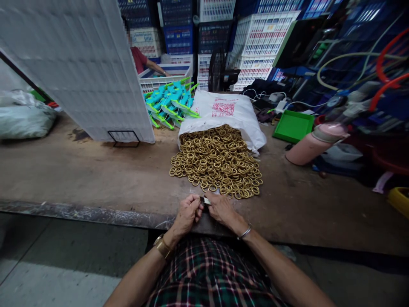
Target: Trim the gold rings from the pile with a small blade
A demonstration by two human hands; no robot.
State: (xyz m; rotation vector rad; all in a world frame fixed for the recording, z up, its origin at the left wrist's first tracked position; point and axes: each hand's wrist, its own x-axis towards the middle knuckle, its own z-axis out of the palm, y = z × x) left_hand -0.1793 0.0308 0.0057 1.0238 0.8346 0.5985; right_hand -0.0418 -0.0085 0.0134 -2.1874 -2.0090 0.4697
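My left hand (188, 214) and my right hand (222, 209) meet at the near edge of the brown worktable (96, 175). Both pinch a small dark and silver piece (205, 200) between their fingertips; I cannot make out what it is. Just beyond them lies a heap of brass-coloured rings (217, 162), spilling from the mouth of a white sack (226, 113) with red print. A gold watch sits on my left wrist and a thin bangle on my right.
A white perforated panel (79, 64) leans at the back left, with teal and green plastic parts (171, 104) beside it. A green tray (292, 125) and a pink flask (315, 143) lie right. Stacked crates and a person in red stand behind.
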